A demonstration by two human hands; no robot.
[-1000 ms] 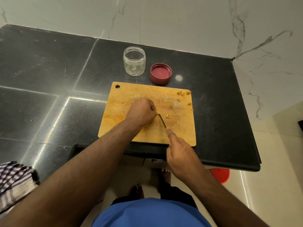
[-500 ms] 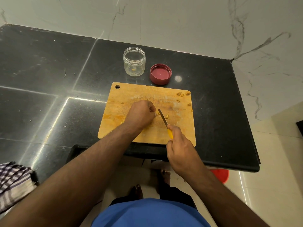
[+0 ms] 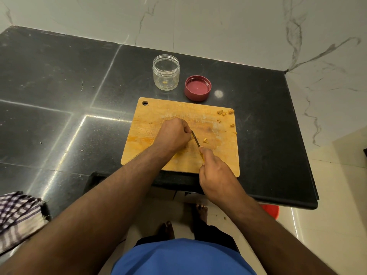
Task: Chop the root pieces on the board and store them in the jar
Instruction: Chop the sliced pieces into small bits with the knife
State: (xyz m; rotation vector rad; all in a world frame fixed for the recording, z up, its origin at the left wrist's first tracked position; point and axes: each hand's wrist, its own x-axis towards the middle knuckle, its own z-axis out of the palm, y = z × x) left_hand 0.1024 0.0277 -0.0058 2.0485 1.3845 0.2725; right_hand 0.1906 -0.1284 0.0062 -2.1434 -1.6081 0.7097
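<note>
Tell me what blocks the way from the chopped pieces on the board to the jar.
Nothing visible: the jar stands open beyond the cutting board, its red lid lying beside it on the counter.

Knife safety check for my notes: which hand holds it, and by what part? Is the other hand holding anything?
The right hand grips the knife by its yellow handle. The left hand is curled over something on the board; what it holds is hidden.
</note>
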